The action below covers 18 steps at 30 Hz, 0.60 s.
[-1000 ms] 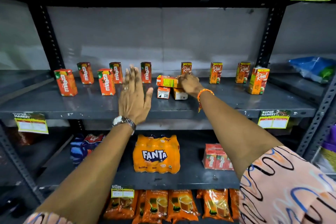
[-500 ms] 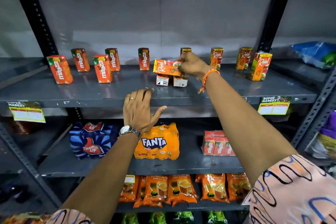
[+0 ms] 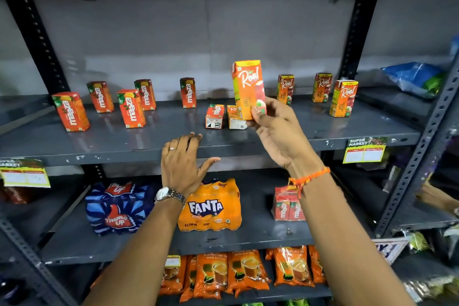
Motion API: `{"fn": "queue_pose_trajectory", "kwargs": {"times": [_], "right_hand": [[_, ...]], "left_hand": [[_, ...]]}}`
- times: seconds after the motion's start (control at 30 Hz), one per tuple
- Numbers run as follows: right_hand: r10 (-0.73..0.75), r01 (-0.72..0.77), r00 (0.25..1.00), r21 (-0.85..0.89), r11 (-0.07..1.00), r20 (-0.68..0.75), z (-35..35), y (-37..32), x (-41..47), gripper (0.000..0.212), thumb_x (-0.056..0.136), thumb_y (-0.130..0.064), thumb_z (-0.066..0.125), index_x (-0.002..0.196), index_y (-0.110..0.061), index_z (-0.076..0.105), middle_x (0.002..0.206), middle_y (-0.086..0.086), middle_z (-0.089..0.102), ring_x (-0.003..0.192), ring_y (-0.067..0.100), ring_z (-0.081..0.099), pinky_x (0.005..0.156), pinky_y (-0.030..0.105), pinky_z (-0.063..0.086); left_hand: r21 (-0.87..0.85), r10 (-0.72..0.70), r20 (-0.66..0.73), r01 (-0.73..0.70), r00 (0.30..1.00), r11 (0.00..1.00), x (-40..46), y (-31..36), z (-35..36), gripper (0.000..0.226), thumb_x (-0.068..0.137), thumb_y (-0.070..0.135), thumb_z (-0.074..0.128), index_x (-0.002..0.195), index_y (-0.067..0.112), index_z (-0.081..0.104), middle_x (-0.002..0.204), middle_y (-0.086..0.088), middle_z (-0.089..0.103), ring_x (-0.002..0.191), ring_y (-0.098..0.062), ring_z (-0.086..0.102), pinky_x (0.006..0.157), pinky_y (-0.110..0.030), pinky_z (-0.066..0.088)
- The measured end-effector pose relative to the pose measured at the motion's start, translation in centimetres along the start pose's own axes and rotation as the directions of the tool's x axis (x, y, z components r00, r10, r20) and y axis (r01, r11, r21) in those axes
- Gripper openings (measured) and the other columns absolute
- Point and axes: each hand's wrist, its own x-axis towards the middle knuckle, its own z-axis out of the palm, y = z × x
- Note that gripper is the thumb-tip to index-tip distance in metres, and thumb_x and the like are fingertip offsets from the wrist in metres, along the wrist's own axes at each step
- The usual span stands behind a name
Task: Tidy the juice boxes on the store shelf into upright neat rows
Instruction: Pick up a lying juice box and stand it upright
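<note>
Since the earlier frame the Real box (image 3: 248,89) has come off the two lying boxes it rested across and now stands upright in the air, lifted clear above the shelf (image 3: 149,141). The right hand (image 3: 275,131) pinches its lower end, thumb on the front face and fingers wrapped behind. The left hand (image 3: 182,166) has dropped from the box rows to the shelf's front edge, fingers spread wide and empty, their tips touching the lip.

Just below the lifted carton, two boxes lie on their sides with ends facing out: a Maaza box (image 3: 214,117) and, touching it on the right, a second Real box (image 3: 236,118).

To the left, five red Maaza cartons (image 3: 130,108) stand upright, staggered in no clean row. To the right, three Real cartons (image 3: 343,98) stand upright, the nearest one forward of the other two.

On the shelf below sit a Thums Up pack (image 3: 116,208), a Fanta pack (image 3: 211,206) and a small Maaza multipack (image 3: 288,206). Orange tea pouches (image 3: 248,271) line the bottom level.
</note>
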Motion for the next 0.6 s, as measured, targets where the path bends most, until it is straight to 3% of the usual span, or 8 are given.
{"fn": "queue_pose_trajectory", "kwargs": {"times": [0.13,0.3,0.47,0.6], "right_hand": [[-0.097,0.096,0.995,0.089,0.991,0.001,-0.1,-1.3,-4.1,0.039,0.093,-0.003,0.056,0.131,0.000,0.047,0.131,0.018,0.060,0.109,0.022,0.062,0.084,0.027,0.052],[-0.228,0.228,0.974,0.005,0.974,0.014,0.3,-3.0,-8.1,0.045,0.084,-0.014,0.065,0.127,-0.007,0.052,0.123,0.011,0.066,0.110,0.019,0.065,0.088,0.027,0.053],[-0.249,0.246,0.969,-0.157,0.956,0.003,0.2,-3.4,-9.3,0.042,0.086,-0.018,0.067,0.125,-0.014,0.053,0.121,0.007,0.067,0.111,0.016,0.065,0.088,0.029,0.052],[-0.215,0.209,0.976,-0.127,0.970,-0.033,0.0,-3.5,-8.7,0.047,0.079,-0.021,0.067,0.124,-0.013,0.054,0.120,0.008,0.067,0.108,0.015,0.065,0.082,0.025,0.053]], "left_hand": [[-0.006,-0.009,0.006,0.009,1.000,1.000,0.0,0.0,0.1,0.072,0.088,0.077,0.037,0.127,0.020,0.059,0.122,-0.003,0.064,0.108,-0.026,0.059,0.095,-0.044,0.038],[-0.007,-0.019,0.022,0.019,1.000,1.000,-0.1,0.0,0.3,0.073,0.086,0.077,0.040,0.129,0.021,0.059,0.126,-0.002,0.064,0.111,-0.026,0.059,0.097,-0.044,0.039],[-0.004,-0.026,0.022,0.026,0.999,1.000,0.0,0.0,0.3,0.074,0.086,0.078,0.038,0.128,0.021,0.059,0.126,-0.002,0.064,0.113,-0.026,0.060,0.098,-0.043,0.040],[0.004,-0.024,0.022,0.024,0.999,1.000,-0.4,-0.1,0.4,0.074,0.086,0.078,0.040,0.128,0.021,0.059,0.126,-0.002,0.064,0.113,-0.025,0.059,0.098,-0.042,0.039]]}}
